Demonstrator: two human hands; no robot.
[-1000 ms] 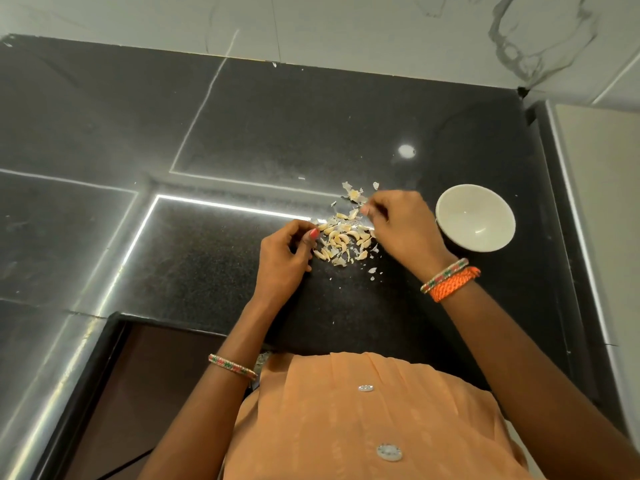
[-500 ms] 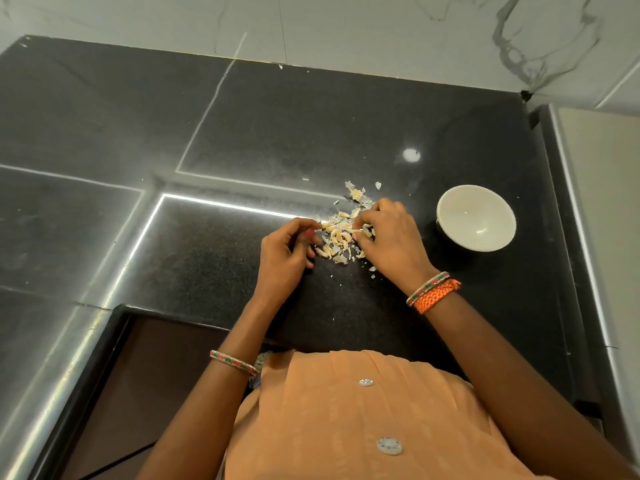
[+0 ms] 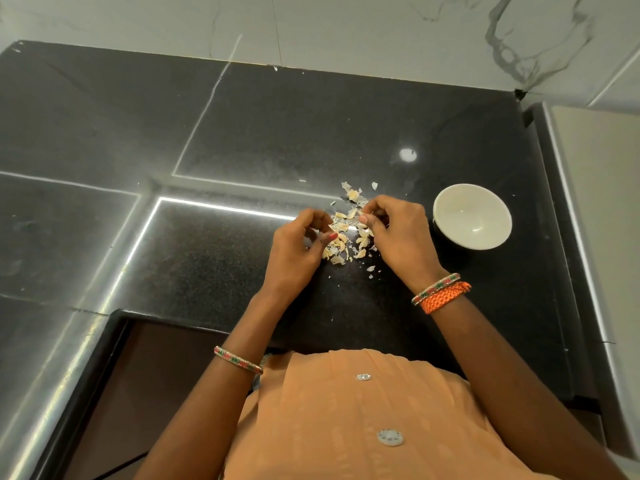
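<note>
So the pile (image 3: 341, 226) (looks like garlic cloves mixed with their papery skins) sits on the black worktop (image 3: 311, 126) right between my two hands, and that's what everything hinges on here. My left hand (image 3: 294, 247) is on the pile's left and slightly nearer to me. Its fingers are curled in and the thumb tip is right at the edge of the heap, but I honestly can't tell if there's anything actually in that hand. My right hand (image 3: 401, 233) comes in from the right and a little further back, thumb and forefinger pinched together on a small pale piece (image 3: 366, 213) at the top right corner of the pile. The cloves point every which way, so there's no neat long axis to line up with, and you just grab whichever end faces you. The white bowl (image 3: 472, 209) is off to the right, just past the knuckles of my right hand and well apart from the left one. So I reckon anything peeled should go over with the right hand: it's a short swing sideways, no crossing over the heap. The left is better off staying put to steady or pick the next one from its own side.
</note>
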